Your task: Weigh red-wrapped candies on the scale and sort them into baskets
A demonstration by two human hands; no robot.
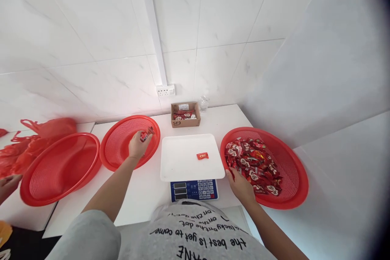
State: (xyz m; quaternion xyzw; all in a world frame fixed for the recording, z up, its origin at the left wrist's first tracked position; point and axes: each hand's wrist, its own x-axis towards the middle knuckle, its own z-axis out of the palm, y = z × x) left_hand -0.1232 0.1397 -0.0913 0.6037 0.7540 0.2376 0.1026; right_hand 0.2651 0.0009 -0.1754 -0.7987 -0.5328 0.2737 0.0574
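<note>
Red snack packets point(149, 132), too bunched to count, are gripped by the left hand point(138, 145) over one red plastic basket point(114, 148), left of centre. One small red packet point(202, 156) lies on the single scale's white tray point(179, 160), centre. The right hand point(240, 187), its grip unclear, is at the rim of a second basket point(295, 170), right, heaped with packets. A third basket point(74, 164) stands at left.

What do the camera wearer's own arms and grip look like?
The left grip and right grip are ungloved human hands on bare forearms. On the left is a short, light grey sleeve, matching a grey shirt with black lettering; no right sleeve shows.
</note>
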